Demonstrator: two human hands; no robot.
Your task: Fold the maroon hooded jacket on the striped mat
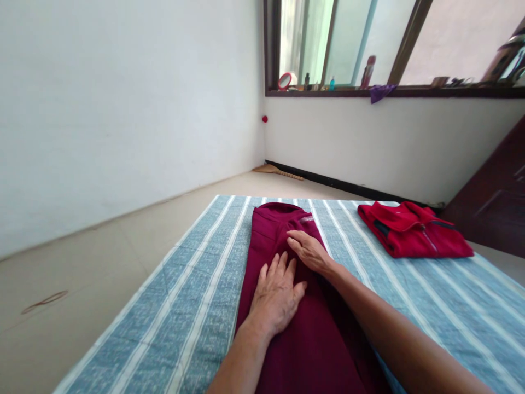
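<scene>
Dark maroon trousers [311,339] lie lengthwise on a blue and white striped cloth [180,290], with the waistband at the far end and a small pale mark near its right edge. My left hand [276,293] rests flat on the fabric, fingers spread. Just beyond it and to the right, my right hand [307,250] lies on the maroon cloth below the waistband, its fingers stretched out to the left. Neither hand grips anything. The lower part of the garment runs out of view at the bottom.
A folded red garment [414,230] sits at the right of the striped surface. Beyond are a white wall [131,98], a windowsill [422,92] with bottles and a purple cloth [381,93], and a broom [279,171] on the floor. Dark furniture stands at far right.
</scene>
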